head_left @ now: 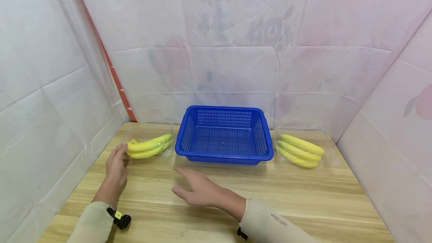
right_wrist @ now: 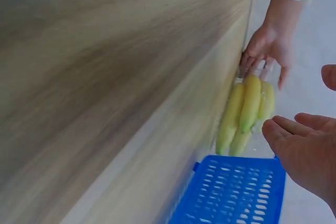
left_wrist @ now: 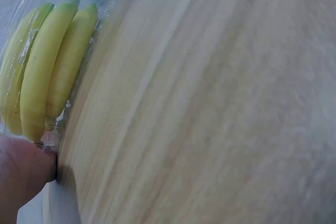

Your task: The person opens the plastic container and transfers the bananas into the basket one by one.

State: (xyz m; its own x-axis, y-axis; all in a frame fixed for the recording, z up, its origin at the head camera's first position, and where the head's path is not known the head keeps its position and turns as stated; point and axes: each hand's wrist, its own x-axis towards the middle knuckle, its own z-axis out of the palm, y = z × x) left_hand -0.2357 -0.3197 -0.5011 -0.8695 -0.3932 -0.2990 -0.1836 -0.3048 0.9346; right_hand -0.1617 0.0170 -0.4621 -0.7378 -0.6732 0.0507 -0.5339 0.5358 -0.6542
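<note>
My left hand (head_left: 116, 168) is touching, fingers straight, the left banana pack (head_left: 148, 146): three yellow bananas in clear plastic. Right hand (head_left: 199, 190) is hovering spread over the bench (head_left: 303, 198).

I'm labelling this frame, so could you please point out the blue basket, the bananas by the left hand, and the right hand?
blue basket (head_left: 224, 156): head view, on its front rim.
left bananas (head_left: 148, 146): head view, middle of the bunch.
right hand (head_left: 199, 190): head view, back of the hand.
</note>
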